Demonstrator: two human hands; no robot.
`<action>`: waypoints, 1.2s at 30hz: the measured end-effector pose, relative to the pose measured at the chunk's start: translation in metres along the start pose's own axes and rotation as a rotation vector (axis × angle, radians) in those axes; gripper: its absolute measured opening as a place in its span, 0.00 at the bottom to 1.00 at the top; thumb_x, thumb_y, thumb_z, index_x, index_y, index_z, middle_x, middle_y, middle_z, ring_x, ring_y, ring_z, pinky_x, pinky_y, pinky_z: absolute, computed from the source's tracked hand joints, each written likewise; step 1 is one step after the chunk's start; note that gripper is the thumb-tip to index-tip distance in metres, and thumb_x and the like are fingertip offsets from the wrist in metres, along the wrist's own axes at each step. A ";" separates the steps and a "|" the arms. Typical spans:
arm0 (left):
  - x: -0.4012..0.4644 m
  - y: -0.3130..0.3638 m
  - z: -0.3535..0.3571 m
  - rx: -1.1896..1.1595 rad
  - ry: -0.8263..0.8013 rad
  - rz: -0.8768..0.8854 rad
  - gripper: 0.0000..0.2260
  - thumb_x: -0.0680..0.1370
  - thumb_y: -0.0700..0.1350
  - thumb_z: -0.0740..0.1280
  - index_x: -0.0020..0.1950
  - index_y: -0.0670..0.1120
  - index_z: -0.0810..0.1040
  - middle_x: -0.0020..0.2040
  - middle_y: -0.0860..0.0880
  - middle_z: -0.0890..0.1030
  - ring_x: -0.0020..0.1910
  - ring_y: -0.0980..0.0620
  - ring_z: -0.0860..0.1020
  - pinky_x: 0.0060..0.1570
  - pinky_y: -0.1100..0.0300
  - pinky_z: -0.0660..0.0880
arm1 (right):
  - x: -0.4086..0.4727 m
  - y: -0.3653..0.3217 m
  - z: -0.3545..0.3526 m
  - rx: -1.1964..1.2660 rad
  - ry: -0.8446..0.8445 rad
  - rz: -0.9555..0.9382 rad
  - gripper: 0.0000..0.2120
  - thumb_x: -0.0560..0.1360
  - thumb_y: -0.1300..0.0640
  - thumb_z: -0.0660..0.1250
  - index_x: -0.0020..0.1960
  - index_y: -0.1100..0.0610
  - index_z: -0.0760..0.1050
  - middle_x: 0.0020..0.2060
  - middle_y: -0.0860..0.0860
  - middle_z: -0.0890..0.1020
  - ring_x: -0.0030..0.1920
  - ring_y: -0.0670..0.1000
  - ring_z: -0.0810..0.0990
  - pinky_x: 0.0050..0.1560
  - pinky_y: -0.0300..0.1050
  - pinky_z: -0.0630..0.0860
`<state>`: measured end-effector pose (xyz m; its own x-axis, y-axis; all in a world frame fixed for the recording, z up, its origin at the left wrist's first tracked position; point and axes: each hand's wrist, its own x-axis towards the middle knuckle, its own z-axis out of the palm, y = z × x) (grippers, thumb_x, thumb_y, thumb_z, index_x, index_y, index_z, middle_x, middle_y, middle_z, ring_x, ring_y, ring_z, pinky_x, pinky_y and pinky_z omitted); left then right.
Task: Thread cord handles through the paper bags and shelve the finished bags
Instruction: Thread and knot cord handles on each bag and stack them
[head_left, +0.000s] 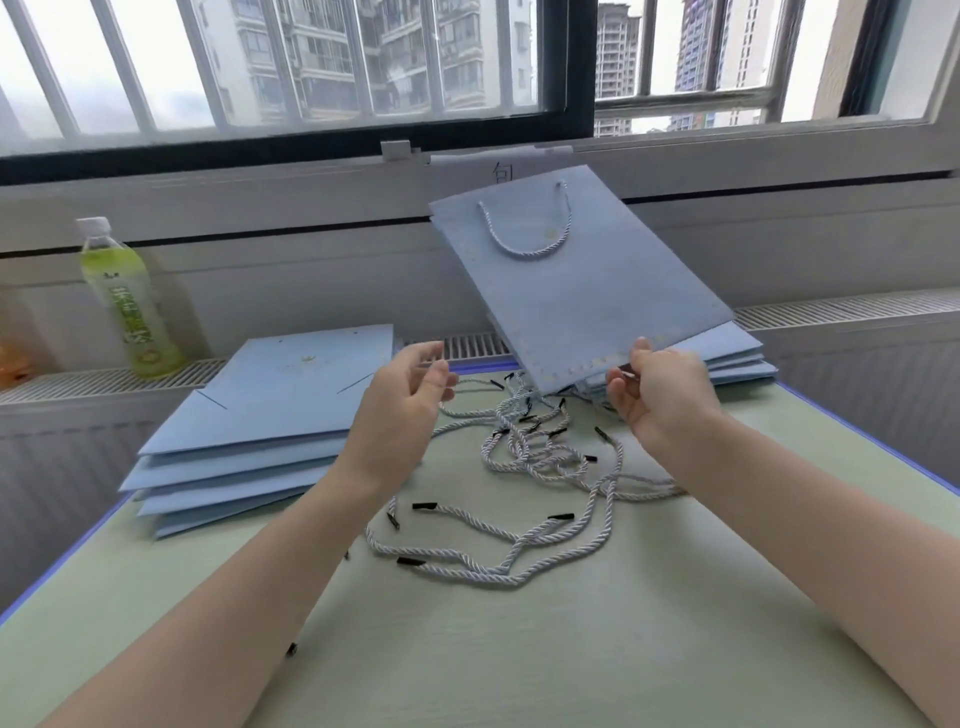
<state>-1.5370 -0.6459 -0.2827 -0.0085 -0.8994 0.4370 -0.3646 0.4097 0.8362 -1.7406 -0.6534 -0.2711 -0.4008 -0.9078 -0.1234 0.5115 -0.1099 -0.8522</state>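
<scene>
Right hand pinches the threaded bag by one edge — it may slip; left hand spread, holding nothing.

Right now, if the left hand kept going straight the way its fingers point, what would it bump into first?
Probably the blue bag that the right hand holds up. The left hand is open, fingers pointing right toward the bag's lower corner. Depth is hard to judge.
</scene>
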 end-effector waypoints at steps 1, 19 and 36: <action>-0.001 -0.001 0.001 0.054 -0.012 0.020 0.12 0.82 0.40 0.57 0.64 0.42 0.74 0.49 0.47 0.81 0.47 0.53 0.79 0.53 0.57 0.75 | 0.006 -0.003 -0.004 0.003 0.039 -0.016 0.10 0.81 0.63 0.56 0.41 0.58 0.66 0.35 0.53 0.71 0.30 0.46 0.73 0.22 0.32 0.72; -0.009 -0.012 0.001 0.788 -0.005 0.268 0.13 0.78 0.37 0.59 0.58 0.47 0.79 0.54 0.49 0.81 0.56 0.47 0.75 0.52 0.54 0.69 | 0.034 -0.004 -0.023 -0.101 0.162 -0.126 0.03 0.79 0.63 0.60 0.48 0.62 0.68 0.39 0.52 0.72 0.35 0.46 0.75 0.43 0.40 0.80; 0.014 -0.019 -0.038 1.284 -0.102 -0.147 0.19 0.78 0.61 0.58 0.51 0.44 0.72 0.54 0.44 0.78 0.52 0.43 0.74 0.46 0.56 0.67 | -0.020 0.043 -0.004 -1.642 -0.725 -0.999 0.10 0.78 0.48 0.61 0.52 0.52 0.77 0.51 0.48 0.76 0.54 0.51 0.72 0.51 0.46 0.66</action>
<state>-1.4942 -0.6602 -0.2803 0.0581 -0.9541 0.2939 -0.9946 -0.0806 -0.0650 -1.7136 -0.6379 -0.3067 0.4727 -0.7826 0.4051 -0.8296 -0.5502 -0.0949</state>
